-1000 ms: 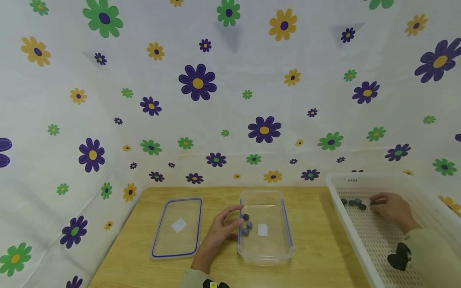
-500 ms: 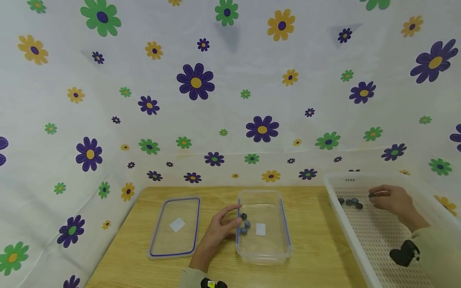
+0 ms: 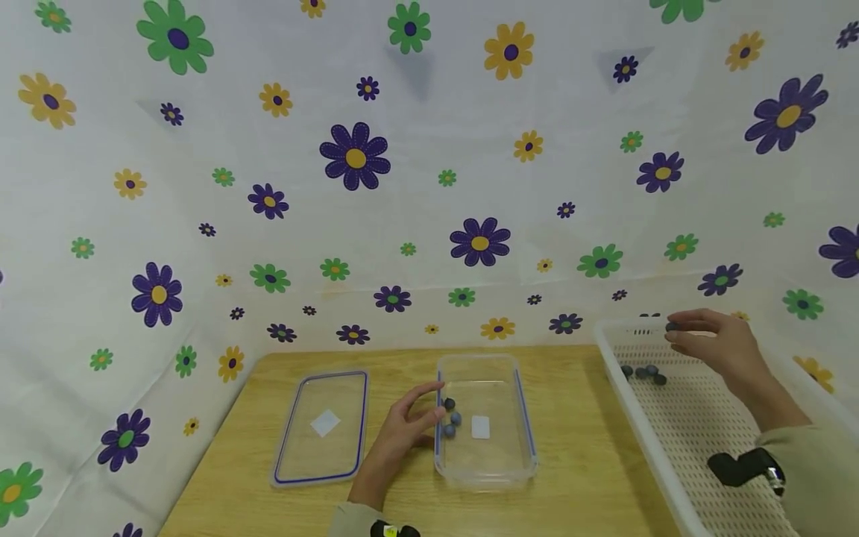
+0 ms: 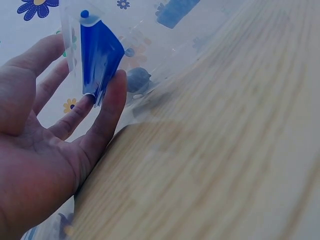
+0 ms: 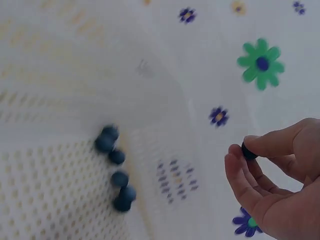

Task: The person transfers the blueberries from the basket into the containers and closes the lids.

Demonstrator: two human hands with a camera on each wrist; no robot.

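Observation:
My right hand (image 3: 721, 350) pinches a dark blueberry (image 5: 248, 151) between thumb and fingertips, above the far end of the white perforated basket (image 3: 644, 436). Below it, several other blueberries (image 5: 120, 179) lie in a row on the basket floor. My left hand (image 3: 401, 429) rests against the left side of a clear plastic food container (image 3: 499, 466), its fingers relaxed and spread at the rim. In the left wrist view, fingertips touch beside the container's blue locking flap (image 4: 100, 55). Several blueberries (image 3: 450, 430) sit inside the container along its left wall.
A clear lid with a blue seal (image 3: 321, 455) lies flat on the wooden table (image 3: 577, 447), left of the container. A white sheet printed with flowers (image 3: 416, 209) hangs behind and beside the table. The basket's tall wall (image 3: 631, 432) borders the right side.
My right hand has lifted up from the basket floor with the blueberry between its fingertips. The left hand stays at the container. The head view has shifted slightly.

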